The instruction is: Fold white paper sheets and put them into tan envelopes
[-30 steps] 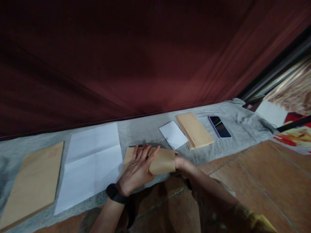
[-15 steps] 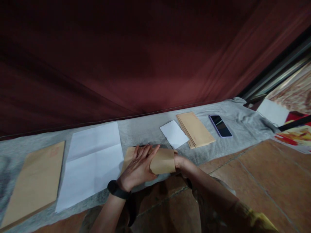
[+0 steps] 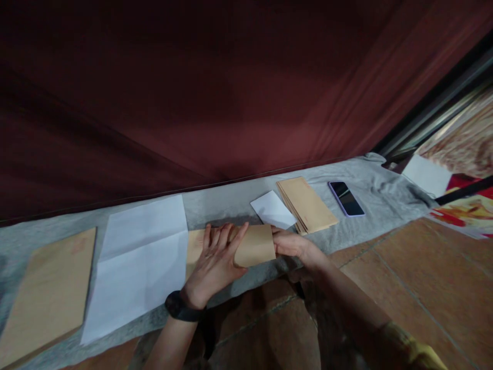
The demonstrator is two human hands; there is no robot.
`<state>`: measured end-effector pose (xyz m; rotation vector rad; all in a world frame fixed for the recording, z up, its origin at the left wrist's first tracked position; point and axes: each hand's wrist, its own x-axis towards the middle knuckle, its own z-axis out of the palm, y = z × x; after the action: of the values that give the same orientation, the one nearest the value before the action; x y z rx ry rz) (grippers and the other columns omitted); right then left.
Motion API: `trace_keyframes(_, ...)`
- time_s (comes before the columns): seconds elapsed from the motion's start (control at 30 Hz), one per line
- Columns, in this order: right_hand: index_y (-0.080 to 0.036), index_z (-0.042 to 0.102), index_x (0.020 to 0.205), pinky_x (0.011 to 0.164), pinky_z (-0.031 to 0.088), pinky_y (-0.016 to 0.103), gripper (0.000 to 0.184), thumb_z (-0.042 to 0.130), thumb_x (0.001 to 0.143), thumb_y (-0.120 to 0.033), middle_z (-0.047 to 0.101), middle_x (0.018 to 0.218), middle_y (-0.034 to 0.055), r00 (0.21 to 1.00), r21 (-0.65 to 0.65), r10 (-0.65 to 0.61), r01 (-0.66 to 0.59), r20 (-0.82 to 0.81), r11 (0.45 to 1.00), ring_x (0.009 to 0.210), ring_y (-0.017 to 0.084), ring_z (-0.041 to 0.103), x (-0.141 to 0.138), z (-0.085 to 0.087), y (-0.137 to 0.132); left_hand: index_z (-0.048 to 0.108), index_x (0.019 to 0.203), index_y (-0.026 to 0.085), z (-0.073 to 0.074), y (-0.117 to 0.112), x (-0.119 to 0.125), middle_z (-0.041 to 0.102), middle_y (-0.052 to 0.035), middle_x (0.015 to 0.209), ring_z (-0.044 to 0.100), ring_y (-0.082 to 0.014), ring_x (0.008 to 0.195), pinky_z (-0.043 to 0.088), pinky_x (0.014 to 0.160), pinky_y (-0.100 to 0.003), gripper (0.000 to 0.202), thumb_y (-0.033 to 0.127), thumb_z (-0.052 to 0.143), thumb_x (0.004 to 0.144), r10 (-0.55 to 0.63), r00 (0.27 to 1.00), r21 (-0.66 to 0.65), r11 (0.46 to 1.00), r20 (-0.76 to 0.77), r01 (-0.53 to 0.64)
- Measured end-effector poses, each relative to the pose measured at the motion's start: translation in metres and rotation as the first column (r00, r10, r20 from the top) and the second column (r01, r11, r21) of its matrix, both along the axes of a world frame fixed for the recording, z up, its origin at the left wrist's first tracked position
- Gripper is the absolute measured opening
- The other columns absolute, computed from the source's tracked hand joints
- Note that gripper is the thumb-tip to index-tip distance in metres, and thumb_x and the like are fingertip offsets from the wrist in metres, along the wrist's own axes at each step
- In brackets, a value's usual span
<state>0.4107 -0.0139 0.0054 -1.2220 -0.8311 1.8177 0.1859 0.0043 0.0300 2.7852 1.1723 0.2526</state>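
A brown paper envelope (image 3: 256, 245) lies crosswise in front of me on the grey cloth, its right part bulging up. My left hand (image 3: 215, 259), with a black band on the wrist, rests flat over the envelope's middle, fingers spread. At the right end my right hand (image 3: 287, 242) reaches into the envelope's mouth, so its fingertips are hidden inside. Just beyond the right hand is a small folded white paper (image 3: 273, 209). Left of the envelope lies a large white sheet (image 3: 144, 262) with crease lines, close to the envelope's left end.
A stack of brown envelopes (image 3: 308, 205) sits beyond the right hand, and a phone (image 3: 345, 198) in a purple case lies farther right. At far left is a larger brown envelope stack (image 3: 52, 293). A dark red curtain (image 3: 231, 103) hangs behind the grey cloth (image 3: 219, 204); tiled floor (image 3: 408, 277) lies in front.
The envelope and both hands have shifted slightly up and left in view. My right hand stays at the envelope's mouth, and my left hand remains spread on top.
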Motion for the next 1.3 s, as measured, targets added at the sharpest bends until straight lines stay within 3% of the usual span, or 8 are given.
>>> trace_keyframes(0.17,-0.017,0.069,0.094,0.072,0.055,0.027,0.031,0.08,0.069,-0.032,0.072,0.088,0.0046,0.993,0.068,-0.064,0.071,-0.101,0.995,0.079,0.017,0.068,0.021,-0.006,0.009,0.018,0.157,0.027,-0.002,0.004,-0.011,0.047,-0.0152,0.144,0.042,-0.0363,0.136,0.014,0.119,-0.06,0.104,0.038,0.075,0.07,0.116,0.993,0.029,0.993,-0.017,-0.115)
trace_keyframes(0.27,-0.018,0.067,0.091,0.064,0.054,0.026,0.026,0.074,0.072,-0.034,0.07,0.08,0.0022,0.969,0.109,-0.227,0.216,0.094,0.97,0.066,0.014,0.065,0.031,-0.015,0.005,0.018,0.157,0.027,-0.009,0.01,-0.02,0.047,-0.0157,0.143,0.042,-0.037,0.135,0.016,0.118,-0.061,0.105,0.041,0.075,0.07,0.165,0.986,0.017,0.986,-0.03,-0.164)
trace_keyframes(0.4,-0.021,0.061,0.082,0.049,0.047,0.024,0.019,0.063,0.08,-0.039,0.061,0.063,-0.0028,0.872,0.17,-0.232,0.174,0.431,0.97,0.051,0.012,0.055,0.046,-0.027,-0.012,0.019,0.157,0.027,-0.019,0.015,-0.027,0.046,-0.0152,0.143,0.041,-0.0366,0.135,0.017,0.118,-0.06,0.106,0.044,0.076,0.07,0.184,0.981,-0.043,0.982,-0.053,-0.186)
trace_keyframes(0.47,-0.021,0.062,0.083,0.054,0.047,0.025,0.019,0.056,0.086,-0.039,0.062,0.067,-0.0013,0.76,0.285,-0.255,0.096,0.597,0.954,0.056,0.013,0.057,0.054,-0.028,-0.02,0.019,0.157,0.028,-0.023,0.015,-0.027,0.046,-0.0147,0.142,0.04,-0.0367,0.135,0.016,0.118,-0.06,0.106,0.045,0.076,0.069,0.188,0.98,-0.085,0.977,-0.068,-0.194)
trace_keyframes(0.63,-0.02,0.065,0.108,0.082,0.049,0.031,0.024,0.047,0.095,-0.027,0.069,0.104,0.0086,0.301,0.484,-0.437,-0.1,0.848,0.869,0.088,0.02,0.065,0.061,-0.019,-0.012,0.018,0.157,0.028,-0.027,0.017,-0.024,0.046,-0.0136,0.142,0.038,-0.0358,0.136,0.015,0.118,-0.059,0.106,0.048,0.075,0.069,0.201,0.976,-0.142,0.967,-0.081,-0.211)
trace_keyframes(0.77,-0.016,0.058,0.13,0.095,0.047,0.033,0.036,0.049,0.097,-0.028,0.061,0.128,0.0145,0.128,0.447,-0.431,-0.157,0.893,0.881,0.113,0.025,0.059,0.052,-0.016,0.01,0.016,0.157,0.03,-0.028,0.023,-0.027,0.046,-0.0119,0.142,0.039,-0.0348,0.135,0.015,0.118,-0.057,0.107,0.05,0.073,0.069,0.187,0.979,-0.168,0.966,-0.076,-0.198)
trace_keyframes(0.93,-0.011,0.052,0.138,0.097,0.044,0.039,0.047,0.053,0.097,-0.036,0.061,0.129,0.0179,-0.068,0.299,-0.311,-0.148,0.948,0.943,0.119,0.031,0.053,0.04,-0.018,0.023,0.014,0.157,0.029,-0.028,0.025,-0.027,0.044,-0.0118,0.145,0.038,-0.0342,0.137,0.016,0.118,-0.056,0.107,0.049,0.072,0.069,0.189,0.978,-0.195,0.96,-0.084,-0.202)
trace_keyframes(1.3,-0.003,0.047,0.14,0.101,0.037,0.042,0.063,0.063,0.09,-0.039,0.061,0.124,0.022,-0.098,0.295,-0.314,-0.17,0.944,0.94,0.118,0.033,0.05,0.035,-0.028,0.038,0.025,0.155,0.028,-0.015,0.018,-0.03,0.047,-0.0146,0.144,0.043,-0.0373,0.133,0.023,0.115,-0.057,0.102,0.042,0.076,0.068,0.146,0.988,-0.08,0.986,-0.046,-0.149)
